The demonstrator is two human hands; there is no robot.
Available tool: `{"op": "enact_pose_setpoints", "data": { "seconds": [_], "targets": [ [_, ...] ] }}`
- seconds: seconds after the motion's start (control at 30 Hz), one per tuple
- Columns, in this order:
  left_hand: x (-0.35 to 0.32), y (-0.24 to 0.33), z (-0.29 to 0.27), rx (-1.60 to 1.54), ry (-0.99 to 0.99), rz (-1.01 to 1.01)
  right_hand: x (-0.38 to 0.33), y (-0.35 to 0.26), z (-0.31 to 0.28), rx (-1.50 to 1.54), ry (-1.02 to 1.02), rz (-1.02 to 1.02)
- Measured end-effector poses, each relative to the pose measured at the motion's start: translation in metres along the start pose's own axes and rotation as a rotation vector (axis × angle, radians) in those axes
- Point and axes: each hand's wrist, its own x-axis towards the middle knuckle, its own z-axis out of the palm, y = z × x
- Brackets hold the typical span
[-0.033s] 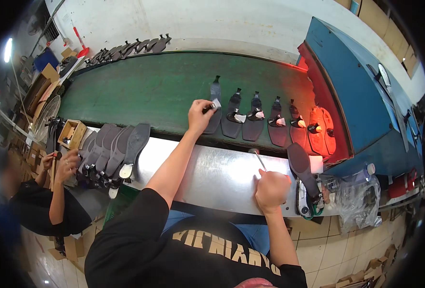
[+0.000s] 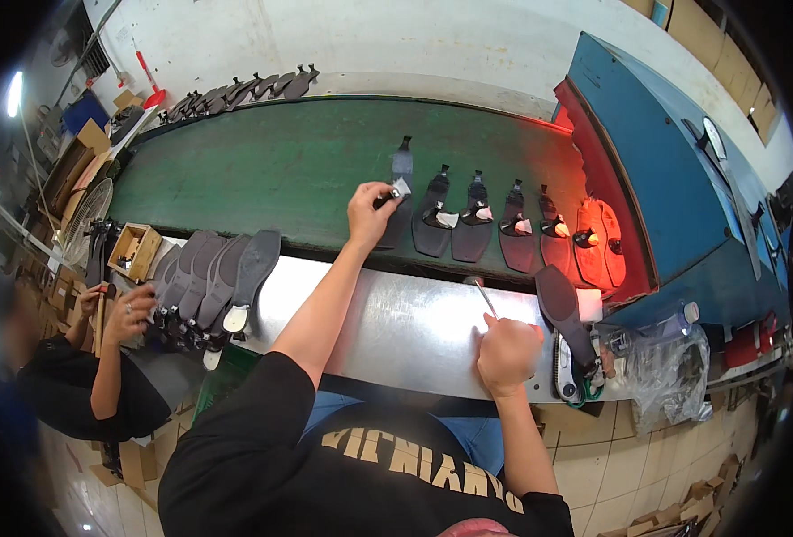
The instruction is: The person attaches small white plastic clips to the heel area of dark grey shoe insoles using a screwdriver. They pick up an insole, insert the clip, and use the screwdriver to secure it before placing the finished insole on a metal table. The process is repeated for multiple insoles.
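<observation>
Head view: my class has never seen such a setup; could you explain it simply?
A head-worn camera looks down at the work; there is no robot. The bare left hand holds a small black piece with a whitish patch at a flat dark-grey sole. The bare right hand grips a thin metal-shafted tool by the shiny silver metal bench. More dark-grey soles lie in a row on the green work surface, toward a blue boxy machine glowing red inside.

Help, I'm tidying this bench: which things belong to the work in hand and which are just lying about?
Seemingly in use:
- black-and-white piece in the left hand
- thin tool in the right hand
- dark soles on the green belt

Seemingly lying about:
- clear plastic bag
- cardboard box
- fan
</observation>
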Motion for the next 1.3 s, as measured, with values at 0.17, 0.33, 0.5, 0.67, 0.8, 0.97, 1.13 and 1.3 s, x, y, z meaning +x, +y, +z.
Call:
{"op": "enact_pose_setpoints", "data": {
  "seconds": [0.17, 0.33, 0.5, 0.67, 0.8, 0.97, 1.13, 1.3],
  "targets": [
    [-0.03, 0.107, -0.039, -0.66, -0.203, -0.381, -0.01, -0.015, -0.008, 0.53, 0.071, 0.284],
    [-0.123, 0.158, -0.087, -0.883, -0.576, -0.633, 0.005, -0.058, -0.008, 1.846, -0.052, 0.698],
    [-0.155, 0.175, -0.1, -1.063, -0.608, -0.792, 0.019, -0.072, -0.031, 1.826, -0.115, 0.816],
    [-0.164, 0.159, -0.108, -1.04, -0.613, -0.811, 0.02, -0.06, -0.056, 1.756, -0.094, 0.709],
    [-0.167, 0.151, -0.117, -0.993, -0.675, -0.867, -0.008, -0.075, -0.064, 1.15, -0.344, 0.657],
    [-0.172, 0.146, -0.12, -1.012, -0.646, -0.891, -0.005, -0.093, -0.068, 0.961, -0.39, 0.568],
    [-0.175, 0.143, -0.12, -1.074, -0.634, -0.888, -0.014, -0.097, -0.057, 0.959, -0.345, 0.488],
    [-0.174, 0.141, -0.12, -1.087, -0.642, -0.925, -0.018, -0.096, -0.053, 0.954, -0.351, 0.463]
  ]
}}
